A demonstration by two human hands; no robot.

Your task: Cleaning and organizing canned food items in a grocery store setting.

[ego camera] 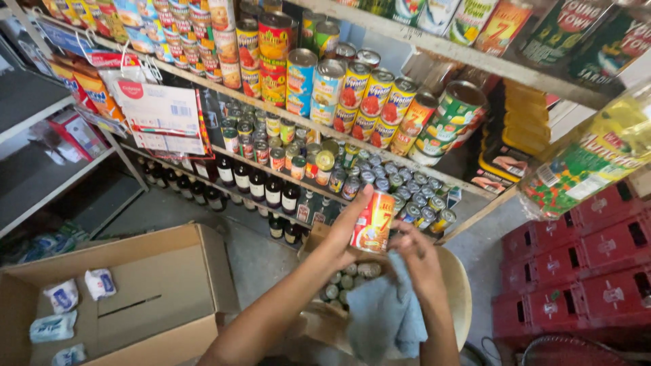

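We hold an orange-red can point(373, 221) up in front of the lower shelf point(475, 211) of small tins.

Our left hand point(344, 234) wraps around the can's left side, fingers closed on it and thumb up along its edge, keeping it upright just above a small open box point(319, 237) that holds more tins point(346, 279). Our right hand point(417, 257) sits touching the can's lower right, fingers curled and pinching a pale blue cloth point(386, 315) that hangs down from it. Under the box we see the rim of a cream plastic chair point(462, 291). To the left a large open cardboard box point(169, 271) lies on the floor with a few white packets point(64, 296) inside, and red crates point(583, 271) stand stacked to the right.
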